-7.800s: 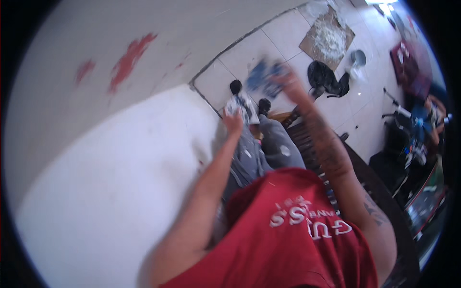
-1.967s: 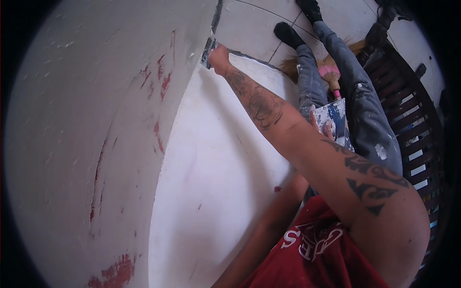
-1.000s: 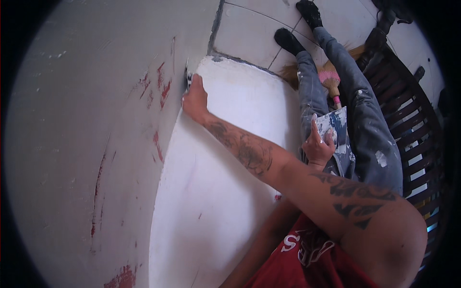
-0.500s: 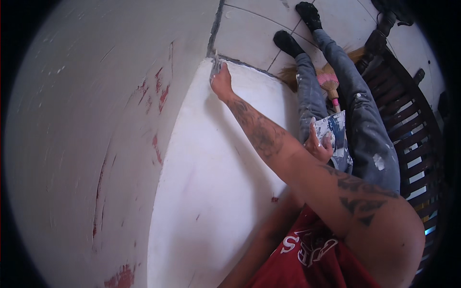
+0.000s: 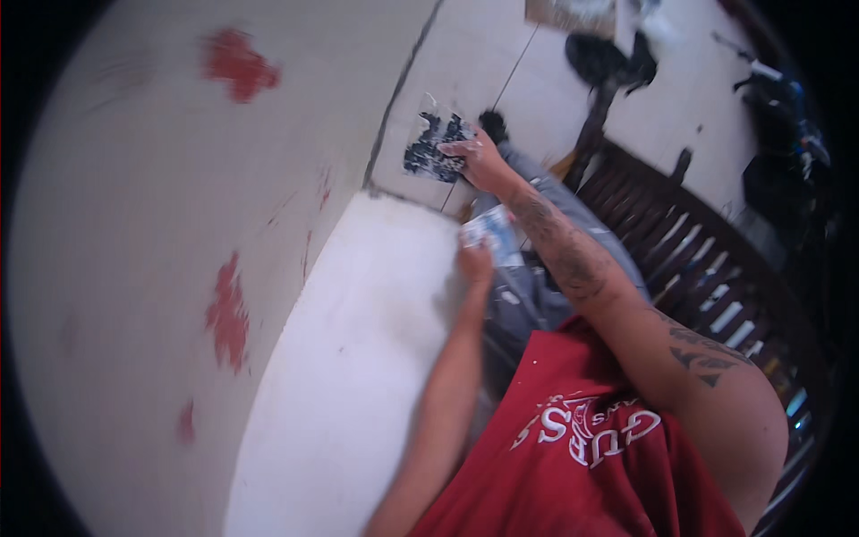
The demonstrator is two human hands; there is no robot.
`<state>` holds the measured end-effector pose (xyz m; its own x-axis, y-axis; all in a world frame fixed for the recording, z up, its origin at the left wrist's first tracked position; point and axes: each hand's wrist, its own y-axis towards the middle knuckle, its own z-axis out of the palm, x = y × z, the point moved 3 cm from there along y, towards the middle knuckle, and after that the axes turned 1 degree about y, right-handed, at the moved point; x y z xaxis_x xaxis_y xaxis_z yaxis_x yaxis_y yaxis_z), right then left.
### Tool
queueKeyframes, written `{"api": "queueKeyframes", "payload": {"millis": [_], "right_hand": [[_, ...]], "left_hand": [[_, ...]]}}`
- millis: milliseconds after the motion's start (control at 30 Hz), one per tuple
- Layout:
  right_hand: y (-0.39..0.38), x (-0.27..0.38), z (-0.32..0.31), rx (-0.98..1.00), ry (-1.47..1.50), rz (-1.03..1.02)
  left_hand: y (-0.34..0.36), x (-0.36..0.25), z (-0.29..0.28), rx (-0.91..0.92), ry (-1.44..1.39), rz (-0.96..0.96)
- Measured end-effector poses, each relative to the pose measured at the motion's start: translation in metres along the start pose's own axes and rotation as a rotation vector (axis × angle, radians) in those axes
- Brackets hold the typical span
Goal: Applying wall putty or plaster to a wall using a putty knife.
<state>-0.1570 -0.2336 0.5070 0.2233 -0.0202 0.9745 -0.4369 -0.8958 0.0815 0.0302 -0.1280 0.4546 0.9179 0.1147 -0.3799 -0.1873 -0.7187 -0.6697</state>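
Note:
My right hand (image 5: pixel 486 161) is closed on a dark, flat rectangular scraper plate (image 5: pixel 431 148) smeared with white paste. It is held over the floor tiles, apart from the wall's lower edge, its broad face turned toward me. Closer in, my left hand (image 5: pixel 476 261) grips a second flat plate (image 5: pixel 495 234), white and blue with paste on it, beside my legs. The plate partly hides that hand's fingers, and motion blurs them. To the left rises a pale grey wall (image 5: pixel 134 224) with red patches (image 5: pixel 230 313) and scratches.
A smooth white surface (image 5: pixel 349 295) lies between the wall and my left arm. Dark slatted wooden furniture (image 5: pixel 707 259) curves along the right. Light floor tiles (image 5: pixel 510 54) spread beyond, with a dark rounded object (image 5: pixel 595 58) and blurred dark items (image 5: pixel 787 152) at the far right.
My right hand has drawn the scraper plate away from the wall corner and turned its face up. My left hand with its plate has moved left into fuller view. The view has shifted.

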Motion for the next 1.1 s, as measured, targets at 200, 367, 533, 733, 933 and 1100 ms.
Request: {"api": "queueKeyframes", "payload": {"millis": [200,367,533,733,933,1100], "right_hand": [[0.058,0.174,-0.225,0.158,-0.627,-0.300],[0.059,0.280,-0.326,-0.139,-0.695,-0.433],[0.056,0.297,-0.336,-0.195,0.073,-0.280],[0.081,0.277,-0.343,-0.093,0.058,-0.007],[0.131,0.218,-0.424,0.124,-0.521,-0.205],[0.151,0.073,-0.485,0.292,-0.705,-0.053]], "left_hand": [[0.003,-0.108,-0.128,-0.289,-0.457,0.186],[-0.053,-0.295,-0.228,0.054,-1.238,0.550],[-0.094,-0.412,-0.275,0.286,-1.439,0.690],[-0.060,-0.461,-0.234,0.525,-1.474,0.441],[-0.014,-0.546,-0.168,0.410,-1.379,0.334],[0.039,-0.610,-0.109,0.407,-1.359,0.216]]}}
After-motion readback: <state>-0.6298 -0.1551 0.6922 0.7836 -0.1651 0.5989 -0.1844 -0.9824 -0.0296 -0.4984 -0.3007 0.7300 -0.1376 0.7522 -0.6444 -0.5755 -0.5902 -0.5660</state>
